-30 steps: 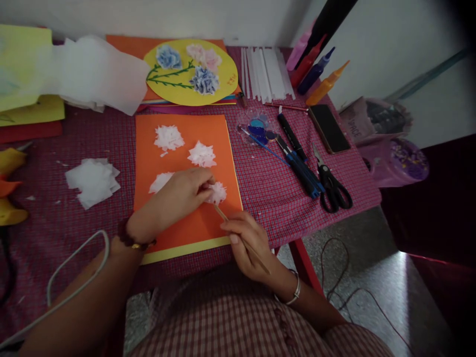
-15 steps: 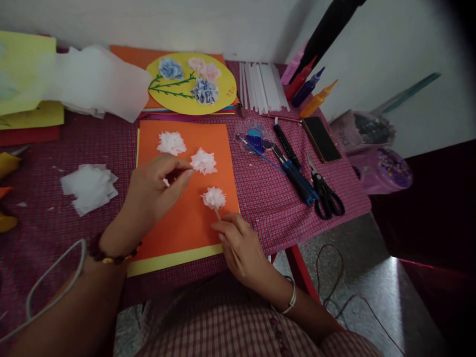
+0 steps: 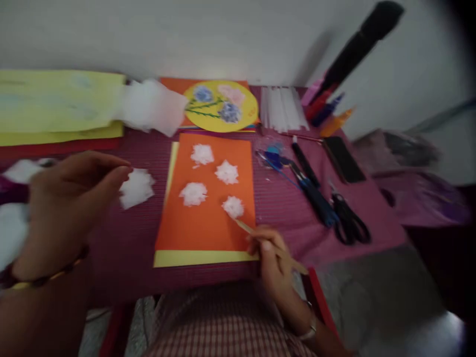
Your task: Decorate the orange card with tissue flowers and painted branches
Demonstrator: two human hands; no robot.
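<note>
An orange sheet (image 3: 208,233) lies on the table with several white ruffled tissue-paper flowers on it. My right hand (image 3: 273,258) grips a thin pale wooden stick (image 3: 243,226) at the sheet's lower right. The stick's far end meets the lowest tissue flower (image 3: 233,207); whether it is stuck into it or only touching is hidden. Off to the left, my left hand (image 3: 78,198) is raised, thumb and forefinger pinched together. Its fingertips appear beside a stack of white tissue squares (image 3: 137,189); blur hides anything small between them.
Behind the sheet lies a yellow oval card (image 3: 193,119) with paper flowers. White strips (image 3: 282,109) lie to its right. Black scissors (image 3: 349,218), a blue-handled tool (image 3: 316,198), a marker (image 3: 305,161) and a phone (image 3: 344,158) are on the right. Paint bottles (image 3: 336,121) stand against the wall.
My left hand has moved left, from above the orange sheet towards the tissue stack. The view has shifted left. My right hand still holds the stick at the lowest flower.
</note>
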